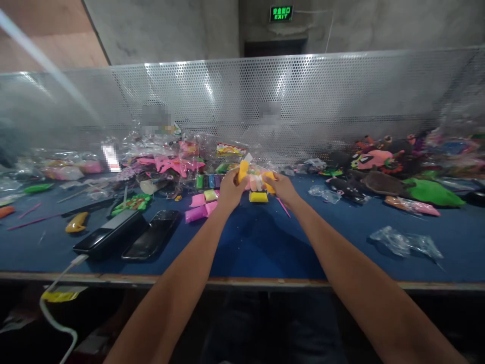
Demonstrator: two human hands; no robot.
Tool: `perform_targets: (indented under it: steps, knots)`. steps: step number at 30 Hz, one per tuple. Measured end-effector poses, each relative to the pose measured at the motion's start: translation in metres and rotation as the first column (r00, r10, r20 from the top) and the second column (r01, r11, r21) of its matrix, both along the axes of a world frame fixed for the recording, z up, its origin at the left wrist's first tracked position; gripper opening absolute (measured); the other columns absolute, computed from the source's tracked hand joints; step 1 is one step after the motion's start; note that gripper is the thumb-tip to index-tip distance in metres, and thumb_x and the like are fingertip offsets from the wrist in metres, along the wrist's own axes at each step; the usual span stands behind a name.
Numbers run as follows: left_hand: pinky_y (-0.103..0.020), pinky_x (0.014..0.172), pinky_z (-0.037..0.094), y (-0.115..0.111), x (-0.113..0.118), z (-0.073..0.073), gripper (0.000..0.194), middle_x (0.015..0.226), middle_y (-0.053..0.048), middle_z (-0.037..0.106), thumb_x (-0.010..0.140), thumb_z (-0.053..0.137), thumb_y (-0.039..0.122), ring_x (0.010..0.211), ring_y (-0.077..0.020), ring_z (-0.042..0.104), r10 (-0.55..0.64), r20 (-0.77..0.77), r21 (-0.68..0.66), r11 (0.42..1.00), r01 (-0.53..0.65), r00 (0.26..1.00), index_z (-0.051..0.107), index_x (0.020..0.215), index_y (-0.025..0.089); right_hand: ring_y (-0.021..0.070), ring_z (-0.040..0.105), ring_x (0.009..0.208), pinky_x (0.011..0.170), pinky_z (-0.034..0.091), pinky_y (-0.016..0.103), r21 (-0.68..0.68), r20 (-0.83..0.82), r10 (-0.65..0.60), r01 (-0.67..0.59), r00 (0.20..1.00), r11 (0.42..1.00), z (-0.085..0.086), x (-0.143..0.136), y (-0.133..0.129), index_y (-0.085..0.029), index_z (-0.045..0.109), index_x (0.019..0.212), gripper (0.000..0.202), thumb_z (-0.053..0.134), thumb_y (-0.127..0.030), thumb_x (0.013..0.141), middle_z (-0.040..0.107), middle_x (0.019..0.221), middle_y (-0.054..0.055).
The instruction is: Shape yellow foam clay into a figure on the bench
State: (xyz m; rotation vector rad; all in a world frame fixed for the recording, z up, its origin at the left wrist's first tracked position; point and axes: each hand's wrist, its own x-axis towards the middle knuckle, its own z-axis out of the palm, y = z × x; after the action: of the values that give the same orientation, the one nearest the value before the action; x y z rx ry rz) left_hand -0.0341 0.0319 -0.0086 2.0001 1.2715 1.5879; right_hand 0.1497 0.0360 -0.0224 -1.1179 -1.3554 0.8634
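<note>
Over the middle of the blue table (257, 242), both hands hold up a clear packet of coloured clay pieces (255, 179) between them. The left hand (230, 192) pinches its left end by a yellow piece; the right hand (282, 189) grips the right end. A yellow clay pack (258, 197) lies just below, pink clay packs (202, 206) to its left, and two black phones (129, 235) nearer the table edge.

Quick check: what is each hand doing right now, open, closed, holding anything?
Left hand: closed on one end of a clear packet of coloured clay pieces.
Right hand: closed on the packet's other end.
</note>
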Motion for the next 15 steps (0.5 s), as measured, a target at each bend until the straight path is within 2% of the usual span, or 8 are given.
perform_targets:
  steps: [2,4,6,8,10,12,13,15]
  knots:
    - [-0.039,0.102,0.047,-0.002,-0.001,0.000,0.040,0.126,-0.013,0.066,0.086,0.066,0.034,0.116,-0.0254,0.061,0.006,-0.145,0.088,0.996,0.007,0.989,0.064,0.122,0.017,0.0098,0.042,0.044,0.042,0.031,0.023,-0.032,-0.005,-0.046,0.045,0.999,0.998,0.001,0.002,0.000,-0.017,0.066,0.088,0.024,0.064,-0.041,0.085,0.063,0.059,0.001]
    - [-0.041,0.107,0.044,-0.004,-0.002,-0.003,0.046,0.133,-0.011,0.064,0.085,0.068,0.031,0.124,-0.0268,0.058,0.008,-0.332,0.114,0.993,0.032,0.943,0.061,0.130,0.021,0.0088,0.039,0.041,0.040,0.030,0.022,-0.066,-0.024,-0.071,0.070,0.997,0.995,0.002,0.003,0.000,-0.017,0.064,0.083,0.020,0.062,-0.037,0.087,0.060,0.055,0.000]
    - [-0.045,0.106,0.045,-0.004,-0.003,-0.009,0.048,0.130,-0.011,0.066,0.081,0.071,0.026,0.122,-0.0298,0.061,0.005,-0.533,0.020,1.000,0.006,0.846,0.063,0.129,0.023,0.0093,0.044,0.042,0.041,0.036,0.022,-0.100,-0.063,-0.062,0.056,0.996,0.993,0.002,0.002,-0.001,-0.018,0.060,0.082,0.015,0.062,-0.033,0.087,0.059,0.057,-0.001]
    - [-0.048,0.102,0.047,-0.003,-0.005,-0.015,0.045,0.123,-0.012,0.069,0.078,0.074,0.025,0.115,-0.0332,0.064,-0.055,-0.672,-0.135,0.990,-0.050,0.738,0.067,0.122,0.023,0.0103,0.050,0.044,0.042,0.041,0.023,-0.132,-0.121,-0.023,0.007,0.992,0.991,0.002,-0.001,-0.001,-0.020,0.057,0.086,0.013,0.063,-0.031,0.087,0.058,0.060,-0.003]
    - [-0.051,0.104,0.045,-0.001,-0.007,-0.019,0.047,0.126,-0.014,0.067,0.078,0.075,0.029,0.120,-0.0355,0.061,-0.039,-0.676,-0.140,0.987,-0.077,0.736,0.066,0.124,0.022,0.0099,0.049,0.042,0.039,0.039,0.022,-0.141,-0.167,0.033,-0.057,0.985,0.988,0.000,-0.004,-0.002,-0.022,0.053,0.088,0.016,0.062,-0.036,0.088,0.055,0.060,-0.005]
    - [-0.050,0.108,0.042,0.001,-0.006,-0.020,0.052,0.131,-0.014,0.063,0.082,0.072,0.032,0.128,-0.0340,0.055,0.002,-0.566,-0.047,0.998,-0.035,0.824,0.060,0.131,0.022,0.0080,0.040,0.037,0.035,0.031,0.020,-0.120,-0.201,0.105,-0.130,0.974,0.984,0.000,-0.007,-0.004,-0.023,0.050,0.086,0.024,0.057,-0.046,0.091,0.051,0.056,-0.007]
    - [-0.048,0.108,0.043,0.001,-0.005,-0.019,0.053,0.132,-0.014,0.062,0.084,0.069,0.033,0.127,-0.0314,0.055,-0.018,-0.484,-0.007,1.000,0.017,0.875,0.057,0.134,0.022,0.0071,0.035,0.035,0.035,0.026,0.020,-0.108,-0.213,0.152,-0.177,0.965,0.978,0.000,-0.009,-0.006,-0.024,0.048,0.084,0.030,0.056,-0.052,0.091,0.048,0.053,-0.007]
    - [-0.042,0.100,0.048,0.000,-0.002,-0.018,0.053,0.128,-0.012,0.062,0.088,0.065,0.034,0.112,-0.0246,0.062,-0.161,-0.318,0.011,0.985,0.174,0.934,0.053,0.137,0.022,0.0060,0.028,0.035,0.035,0.021,0.020,-0.101,-0.203,0.241,-0.265,0.949,0.959,0.000,-0.011,-0.009,-0.024,0.047,0.079,0.041,0.058,-0.062,0.087,0.044,0.049,-0.008]
